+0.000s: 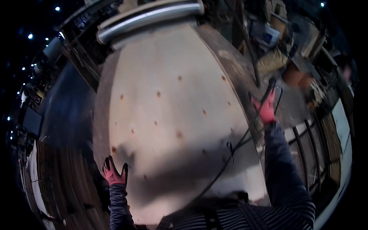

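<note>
A large pale wood veneer sheet (172,103) with several brown knots lies in front of me, a dark shadow across its near part. My left hand (114,174), in a pink and black glove, is at the sheet's near left edge with fingers and thumb apart, holding nothing. Beyond the sheet's right edge, my right hand (266,105) wears the same kind of glove. Its fingers are spread and blurred, and no grip on anything shows. A thin dark cord (214,179) runs across the near part of the sheet toward this hand; whether they touch I cannot tell.
A shiny metal roller (153,19) spans the far end of the sheet. Stacked brown sheets (69,188) stand at the near left. Dark metal bars (301,153) lie at the right, with cluttered sacks and boxes (274,59) farther back. A dark upright post (249,50) rises beyond my right hand.
</note>
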`<action>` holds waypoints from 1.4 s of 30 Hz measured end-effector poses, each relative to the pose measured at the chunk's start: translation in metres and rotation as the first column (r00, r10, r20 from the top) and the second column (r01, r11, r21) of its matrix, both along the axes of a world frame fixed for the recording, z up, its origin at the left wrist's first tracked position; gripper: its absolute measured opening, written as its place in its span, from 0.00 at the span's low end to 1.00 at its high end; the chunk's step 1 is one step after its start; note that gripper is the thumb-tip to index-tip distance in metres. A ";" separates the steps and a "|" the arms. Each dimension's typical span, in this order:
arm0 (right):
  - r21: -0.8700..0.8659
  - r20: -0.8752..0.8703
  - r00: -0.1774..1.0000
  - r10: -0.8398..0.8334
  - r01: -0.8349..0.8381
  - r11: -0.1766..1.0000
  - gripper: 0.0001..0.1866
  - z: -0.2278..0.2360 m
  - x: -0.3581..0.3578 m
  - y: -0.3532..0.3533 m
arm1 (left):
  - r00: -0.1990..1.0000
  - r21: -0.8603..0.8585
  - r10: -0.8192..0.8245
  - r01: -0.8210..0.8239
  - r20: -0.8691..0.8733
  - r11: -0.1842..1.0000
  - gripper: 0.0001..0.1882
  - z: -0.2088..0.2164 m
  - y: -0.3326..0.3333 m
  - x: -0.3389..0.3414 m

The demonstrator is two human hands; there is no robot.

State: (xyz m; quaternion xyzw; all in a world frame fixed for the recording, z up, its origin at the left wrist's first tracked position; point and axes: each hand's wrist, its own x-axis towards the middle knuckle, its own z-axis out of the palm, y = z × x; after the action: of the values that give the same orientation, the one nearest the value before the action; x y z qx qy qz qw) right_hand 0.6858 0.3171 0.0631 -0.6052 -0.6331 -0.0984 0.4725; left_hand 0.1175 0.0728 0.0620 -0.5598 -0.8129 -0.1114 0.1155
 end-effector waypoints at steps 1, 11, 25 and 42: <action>0.098 0.021 1.000 -0.013 0.011 0.995 0.50 0.012 0.011 -0.003 | 1.000 -0.078 -0.001 -0.001 -0.024 0.997 0.39 0.003 -0.029 0.024; -0.054 -0.670 0.691 -0.270 0.317 0.947 0.31 -0.054 0.358 -0.384 | 0.971 -0.174 0.125 -0.161 -0.205 0.971 0.40 -0.102 -0.244 0.034; 0.181 -0.782 -0.553 -0.287 -0.642 0.745 0.30 -0.157 -0.101 -0.454 | 0.632 0.052 -0.061 0.034 0.772 0.998 0.30 -0.200 -0.295 0.040; -0.044 -0.988 -0.081 -0.134 -0.682 0.731 0.42 -0.014 -0.152 -0.313 | -0.071 0.413 -0.434 -0.200 0.898 0.888 0.22 -0.048 -0.181 0.018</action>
State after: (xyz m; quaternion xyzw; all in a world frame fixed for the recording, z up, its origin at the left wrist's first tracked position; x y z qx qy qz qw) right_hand 0.5342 0.0039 0.0495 -0.4355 -0.2206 0.6536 0.5784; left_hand 0.1353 -0.1085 0.0143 -0.3288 -0.5339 -0.6663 -0.4035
